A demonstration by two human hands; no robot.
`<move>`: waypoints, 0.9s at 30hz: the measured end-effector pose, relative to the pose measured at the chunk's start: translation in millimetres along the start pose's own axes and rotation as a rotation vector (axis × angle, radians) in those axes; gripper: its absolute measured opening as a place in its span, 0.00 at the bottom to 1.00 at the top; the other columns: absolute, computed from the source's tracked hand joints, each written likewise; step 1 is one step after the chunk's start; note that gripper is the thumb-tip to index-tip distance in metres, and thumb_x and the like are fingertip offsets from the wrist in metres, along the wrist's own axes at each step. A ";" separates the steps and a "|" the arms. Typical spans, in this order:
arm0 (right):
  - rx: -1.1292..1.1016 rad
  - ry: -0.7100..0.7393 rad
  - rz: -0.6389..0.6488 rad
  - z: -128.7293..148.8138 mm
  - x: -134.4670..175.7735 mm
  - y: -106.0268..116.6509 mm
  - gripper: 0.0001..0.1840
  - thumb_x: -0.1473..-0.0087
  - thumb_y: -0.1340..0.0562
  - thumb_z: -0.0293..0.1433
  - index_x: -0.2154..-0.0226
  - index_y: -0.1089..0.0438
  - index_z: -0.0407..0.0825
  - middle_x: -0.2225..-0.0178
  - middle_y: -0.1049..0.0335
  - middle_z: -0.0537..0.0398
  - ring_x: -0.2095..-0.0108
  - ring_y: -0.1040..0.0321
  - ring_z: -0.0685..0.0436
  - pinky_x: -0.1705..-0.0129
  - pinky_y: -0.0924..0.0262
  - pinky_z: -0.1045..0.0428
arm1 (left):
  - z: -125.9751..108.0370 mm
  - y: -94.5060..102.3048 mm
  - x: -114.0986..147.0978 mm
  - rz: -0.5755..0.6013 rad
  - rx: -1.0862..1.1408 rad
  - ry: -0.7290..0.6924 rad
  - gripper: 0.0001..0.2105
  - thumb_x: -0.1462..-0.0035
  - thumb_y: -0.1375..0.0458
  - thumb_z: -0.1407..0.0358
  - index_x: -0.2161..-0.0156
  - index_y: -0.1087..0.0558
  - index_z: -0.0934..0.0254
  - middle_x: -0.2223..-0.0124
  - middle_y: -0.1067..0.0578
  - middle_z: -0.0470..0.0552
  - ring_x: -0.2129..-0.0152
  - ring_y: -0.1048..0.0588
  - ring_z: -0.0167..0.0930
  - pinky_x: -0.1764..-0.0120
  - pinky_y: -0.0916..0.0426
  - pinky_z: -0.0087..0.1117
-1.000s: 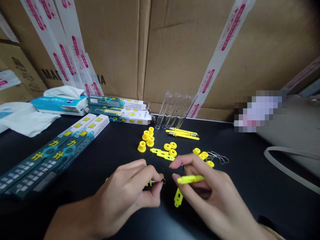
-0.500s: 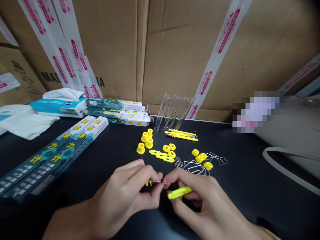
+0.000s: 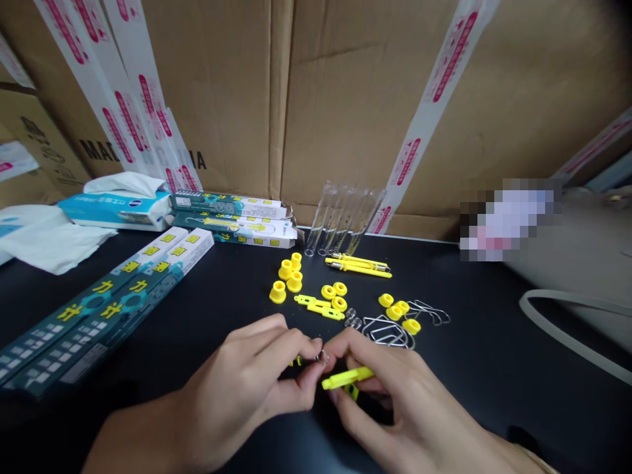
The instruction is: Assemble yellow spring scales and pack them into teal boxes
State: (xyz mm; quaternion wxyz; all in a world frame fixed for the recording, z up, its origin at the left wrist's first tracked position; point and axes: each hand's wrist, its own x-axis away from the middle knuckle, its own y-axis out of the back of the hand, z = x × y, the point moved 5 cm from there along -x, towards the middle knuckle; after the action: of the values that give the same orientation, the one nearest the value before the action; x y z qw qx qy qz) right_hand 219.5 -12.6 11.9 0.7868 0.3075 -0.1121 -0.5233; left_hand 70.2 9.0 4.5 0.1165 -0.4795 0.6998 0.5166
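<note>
Between the thumb and forefinger of my left hand [image 3: 254, 372] is a small metal spring [image 3: 322, 357], mostly covered by the fingers. A bit of yellow plastic shows behind those fingers. My right hand [image 3: 395, 388] grips a yellow plastic rod [image 3: 348, 378] in its curled fingers, while its forefinger tip meets the spring's end. Just beyond the hands lie loose springs [image 3: 352, 320], bent metal hooks [image 3: 388, 331], flat yellow strips [image 3: 326, 311], yellow rings [image 3: 339, 303] and yellow caps [image 3: 295, 283].
Clear tubes [image 3: 338, 220] lean against a cardboard box [image 3: 222, 85] at the back. Yellow rods with springs [image 3: 358, 266] lie before them. Long printed boxes [image 3: 113, 299] and a tissue pack [image 3: 118, 209] occupy the left. A pale strap [image 3: 567, 329] curves at the right.
The yellow rod in my right hand has shifted a little left, and more yellow shows below it. My left hand stays nearly still, pinching the spring.
</note>
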 end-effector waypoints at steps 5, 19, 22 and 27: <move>0.046 0.022 0.041 -0.2 -1.5 -1.1 0.13 0.44 0.44 0.19 0.61 0.33 0.52 0.65 0.23 0.61 0.68 0.23 0.51 0.65 0.30 0.58 | -1.1 0.8 -0.2 0.056 -0.005 0.017 0.07 0.39 0.43 0.78 0.63 0.24 0.67 0.69 0.20 0.49 0.74 0.24 0.27 0.73 0.29 0.23; 0.058 -0.036 0.123 -2.7 0.5 -8.2 0.15 0.46 0.43 0.17 0.60 0.34 0.52 0.63 0.22 0.60 0.66 0.22 0.49 0.64 0.30 0.55 | -8.8 4.0 -3.8 0.045 -0.132 -0.045 0.16 0.36 0.52 0.79 0.71 0.27 0.65 0.77 0.27 0.45 0.82 0.31 0.27 0.80 0.35 0.24; 0.073 -0.049 0.131 -0.5 0.8 -6.3 0.16 0.45 0.43 0.17 0.59 0.34 0.53 0.63 0.22 0.61 0.67 0.23 0.49 0.65 0.30 0.55 | -4.5 0.9 -3.8 0.111 -0.101 -0.004 0.13 0.39 0.50 0.80 0.68 0.25 0.66 0.75 0.26 0.46 0.79 0.29 0.27 0.78 0.33 0.24; 0.100 -0.024 0.098 2.9 0.9 -2.0 0.14 0.43 0.42 0.19 0.58 0.34 0.52 0.63 0.22 0.62 0.68 0.23 0.50 0.65 0.30 0.56 | -3.0 3.9 0.8 0.105 -0.071 0.024 0.10 0.40 0.46 0.80 0.67 0.24 0.68 0.74 0.24 0.46 0.77 0.28 0.28 0.75 0.32 0.25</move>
State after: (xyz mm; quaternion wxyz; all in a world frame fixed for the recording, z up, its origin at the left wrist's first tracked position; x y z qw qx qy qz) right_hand 216.9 -14.9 12.9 0.7937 0.3343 -0.1626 -0.4815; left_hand 67.7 6.1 7.7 0.0636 -0.4522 0.7065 0.5407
